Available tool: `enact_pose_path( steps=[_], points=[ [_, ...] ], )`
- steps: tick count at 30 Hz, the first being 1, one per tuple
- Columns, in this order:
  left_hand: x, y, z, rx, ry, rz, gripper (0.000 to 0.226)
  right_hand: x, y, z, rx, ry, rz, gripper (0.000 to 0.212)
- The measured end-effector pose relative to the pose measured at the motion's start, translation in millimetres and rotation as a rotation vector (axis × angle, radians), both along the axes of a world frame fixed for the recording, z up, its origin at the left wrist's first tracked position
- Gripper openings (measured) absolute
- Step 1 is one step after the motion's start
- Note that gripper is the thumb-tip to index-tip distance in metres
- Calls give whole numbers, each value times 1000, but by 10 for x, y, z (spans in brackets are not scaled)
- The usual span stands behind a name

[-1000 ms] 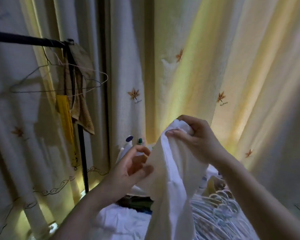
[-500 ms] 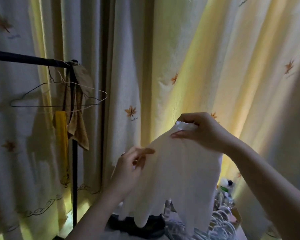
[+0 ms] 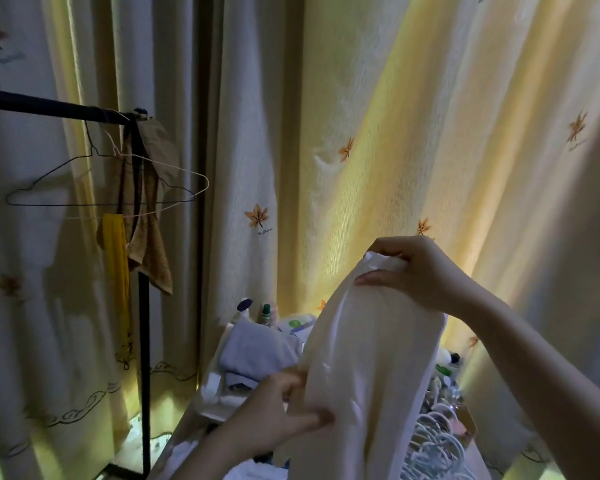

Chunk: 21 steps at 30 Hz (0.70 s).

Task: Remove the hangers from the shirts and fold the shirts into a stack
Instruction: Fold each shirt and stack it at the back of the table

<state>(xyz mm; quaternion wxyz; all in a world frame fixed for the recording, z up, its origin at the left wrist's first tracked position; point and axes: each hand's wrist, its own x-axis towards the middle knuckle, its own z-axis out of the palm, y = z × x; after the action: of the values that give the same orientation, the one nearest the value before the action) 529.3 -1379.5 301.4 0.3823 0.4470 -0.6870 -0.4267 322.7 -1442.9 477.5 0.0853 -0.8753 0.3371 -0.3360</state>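
A white shirt [image 3: 371, 368] hangs in the air in front of me, its cloth falling down past the frame's bottom edge. My right hand [image 3: 416, 271] grips its bunched top edge from above. My left hand [image 3: 278, 414] pinches the shirt's left edge lower down. No hanger shows inside the shirt. A pile of white plastic hangers [image 3: 437, 445] lies at the lower right, partly hidden behind the shirt. Folded pale lavender clothes [image 3: 253, 355] sit stacked behind my left hand.
A black clothes rail [image 3: 49, 107] with its upright post [image 3: 144, 341] stands at the left, carrying two wire hangers [image 3: 97, 199], a brown towel [image 3: 153, 251] and a yellow cloth [image 3: 116, 258]. Bottles [image 3: 265, 313] stand by the leaf-patterned curtains [image 3: 395, 133].
My left hand has dropped lower along the shirt's left edge and now pinches it. The shirt hangs narrower and longer than before. The view has tilted down a little.
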Motion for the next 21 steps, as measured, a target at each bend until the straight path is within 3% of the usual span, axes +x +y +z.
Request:
enact_pose_path(
  steps=[2, 4, 6, 8, 11, 16, 19, 21],
  points=[
    [-50, 52, -217, 41, -123, 57, 26, -43, -3, 10, -11, -35, -13, 35],
    [-55, 95, -387, 46, -112, 91, 5, -95, -13, 24, -9, -36, -30, 45],
    [42, 109, -440, 39, -59, 152, 17, -163, -16, 32, -6, -31, -67, 51],
    [240, 82, -418, 42, 45, 282, 14, -252, -13, 27, -3, -46, -119, 47],
    [530, 16, -269, -103, 152, 397, 12, -374, -17, -25, -5, -50, -179, 32],
    [843, -99, 12, -356, 106, 520, 26, -462, -136, -183, 0, -75, -301, 28],
    [948, -165, 114, -225, 63, 437, 39, -488, -172, -229, 47, -90, -294, 19],
    [988, -189, 143, -46, -92, 283, 54, -490, -191, -259, 54, -90, -272, 23]
  ],
)
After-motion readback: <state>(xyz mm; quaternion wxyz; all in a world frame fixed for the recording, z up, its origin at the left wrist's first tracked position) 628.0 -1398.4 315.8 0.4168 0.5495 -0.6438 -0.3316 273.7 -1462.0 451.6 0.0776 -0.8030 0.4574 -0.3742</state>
